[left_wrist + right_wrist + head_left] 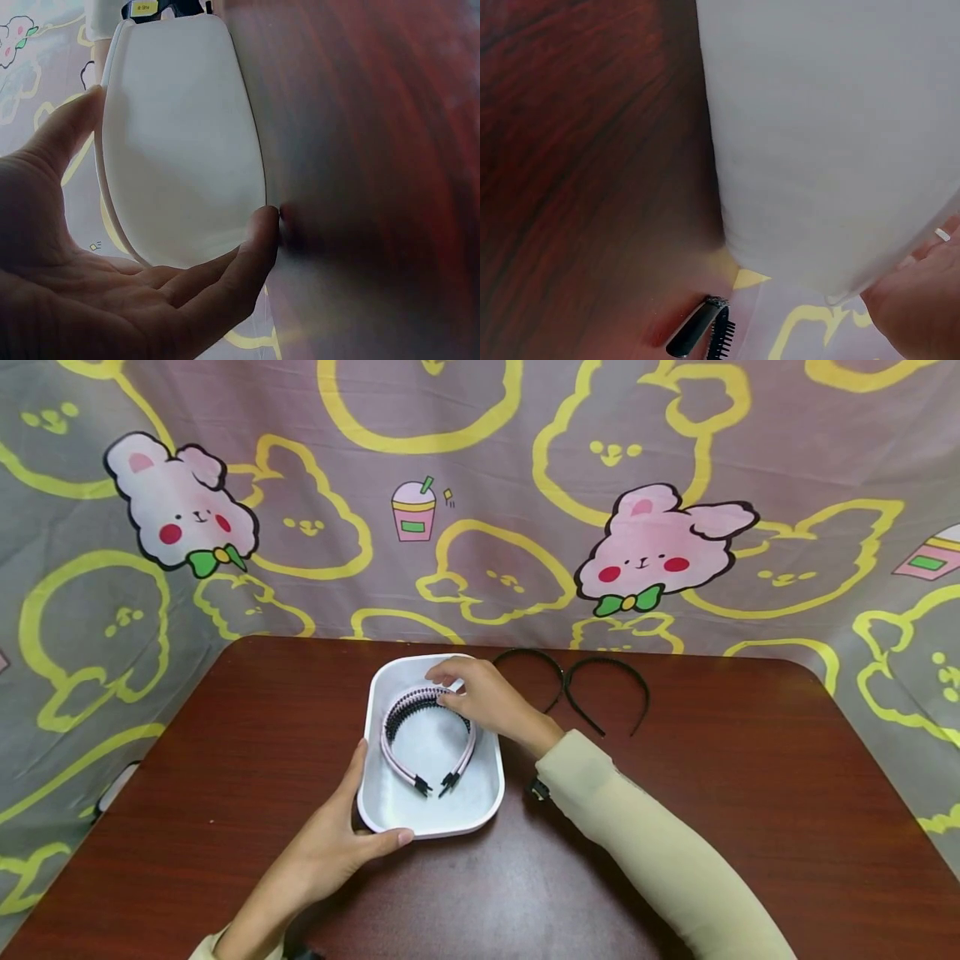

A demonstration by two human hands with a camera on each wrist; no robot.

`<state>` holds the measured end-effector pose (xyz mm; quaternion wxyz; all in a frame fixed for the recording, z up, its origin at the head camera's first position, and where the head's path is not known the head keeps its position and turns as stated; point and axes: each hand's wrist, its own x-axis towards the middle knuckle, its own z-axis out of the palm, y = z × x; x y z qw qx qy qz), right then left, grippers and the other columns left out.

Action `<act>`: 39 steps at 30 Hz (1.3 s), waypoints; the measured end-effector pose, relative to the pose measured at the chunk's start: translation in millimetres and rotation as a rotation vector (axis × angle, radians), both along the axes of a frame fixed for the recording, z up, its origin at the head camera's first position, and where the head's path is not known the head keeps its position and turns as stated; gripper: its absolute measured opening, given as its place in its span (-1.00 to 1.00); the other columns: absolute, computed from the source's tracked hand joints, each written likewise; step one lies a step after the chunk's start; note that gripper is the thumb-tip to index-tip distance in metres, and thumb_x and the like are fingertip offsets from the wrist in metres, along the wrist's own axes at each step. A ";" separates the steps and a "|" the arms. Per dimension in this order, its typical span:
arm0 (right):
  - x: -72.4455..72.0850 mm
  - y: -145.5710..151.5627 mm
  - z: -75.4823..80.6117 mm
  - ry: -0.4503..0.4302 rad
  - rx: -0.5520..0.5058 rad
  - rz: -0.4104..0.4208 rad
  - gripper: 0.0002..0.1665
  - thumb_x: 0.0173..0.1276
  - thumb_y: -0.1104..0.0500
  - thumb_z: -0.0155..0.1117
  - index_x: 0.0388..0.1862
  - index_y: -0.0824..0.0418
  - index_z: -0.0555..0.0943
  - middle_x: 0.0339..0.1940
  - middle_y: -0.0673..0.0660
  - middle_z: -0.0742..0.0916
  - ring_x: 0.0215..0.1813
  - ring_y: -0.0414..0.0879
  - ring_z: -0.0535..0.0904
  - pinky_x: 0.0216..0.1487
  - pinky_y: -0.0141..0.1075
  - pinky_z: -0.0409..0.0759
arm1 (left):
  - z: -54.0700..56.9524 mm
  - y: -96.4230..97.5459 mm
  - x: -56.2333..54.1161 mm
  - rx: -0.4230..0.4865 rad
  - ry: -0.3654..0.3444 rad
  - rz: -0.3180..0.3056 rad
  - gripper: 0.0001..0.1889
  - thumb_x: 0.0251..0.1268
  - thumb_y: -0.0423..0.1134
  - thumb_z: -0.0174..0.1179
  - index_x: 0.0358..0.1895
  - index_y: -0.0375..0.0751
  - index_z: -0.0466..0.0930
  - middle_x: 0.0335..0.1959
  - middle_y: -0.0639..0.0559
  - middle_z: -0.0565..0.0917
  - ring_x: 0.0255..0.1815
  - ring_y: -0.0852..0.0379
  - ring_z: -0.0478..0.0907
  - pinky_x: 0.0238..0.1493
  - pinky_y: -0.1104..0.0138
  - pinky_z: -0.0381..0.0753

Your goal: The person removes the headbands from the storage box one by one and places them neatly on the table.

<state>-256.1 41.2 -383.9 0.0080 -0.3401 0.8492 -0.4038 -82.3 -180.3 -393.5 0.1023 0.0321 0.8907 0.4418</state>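
Observation:
My left hand (333, 847) grips a white tub (480, 802) by its near left corner, thumb on the front rim and fingers along the left wall. In the left wrist view the hand (165, 300) spans the tub's pale outer wall (180, 142). Several nested headbands (389, 743), pale pink and toothed black, lie in the tub with their tips toward me. Over their top arc, my right hand (483, 693) bends thumb and fingers around the bands. Only part of that hand (922, 300) shows in the right wrist view; its fingertips are hidden behind the tub.
Two thin black headbands, a left one (557, 697) and a right one (643, 681), lie side by side on the brown table (712, 827), right of the tub. A patterned cloth (495, 485) hangs behind the table's back edge.

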 end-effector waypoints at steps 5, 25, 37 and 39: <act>-4.8 -2.8 -3.5 -0.001 0.039 0.001 -0.64 0.41 0.39 0.37 0.17 0.36 0.71 0.10 0.27 0.80 0.12 0.12 0.71 0.21 0.01 0.67 | 0.0 0.2 0.3 -0.003 -0.001 0.002 0.40 0.11 0.08 0.59 0.74 -0.12 -0.39 0.74 -0.27 -0.05 0.53 -0.23 0.32 0.53 -0.17 0.25; -12.4 -8.4 -6.9 0.030 0.215 -0.059 -0.65 0.46 0.32 0.37 0.19 0.18 0.75 0.04 0.11 0.82 0.09 -0.02 0.70 0.09 -0.15 0.66 | 1.8 0.5 -0.4 -0.020 -0.034 0.004 0.40 0.13 0.08 0.58 0.74 -0.08 -0.41 0.73 -0.27 0.00 0.22 -0.07 0.51 0.47 -0.12 0.36; -12.5 -12.4 -8.4 0.073 0.324 -0.110 -0.64 0.49 0.27 0.36 0.21 0.06 0.75 0.16 0.01 0.80 0.07 -0.10 0.70 0.05 -0.14 0.68 | 0.8 0.0 -1.3 -0.024 -0.038 0.000 0.40 0.14 0.09 0.58 0.74 -0.08 -0.42 0.74 -0.26 -0.05 0.15 0.02 0.56 0.41 -0.06 0.42; -12.7 -12.9 -9.2 0.081 0.331 -0.113 -0.64 0.49 0.27 0.35 0.20 0.05 0.75 0.18 0.01 0.79 0.07 -0.10 0.69 0.05 -0.13 0.68 | 0.6 0.0 -1.4 -0.025 -0.041 0.001 0.40 0.14 0.09 0.57 0.74 -0.08 -0.42 0.74 -0.26 -0.06 0.15 0.01 0.55 0.41 -0.06 0.42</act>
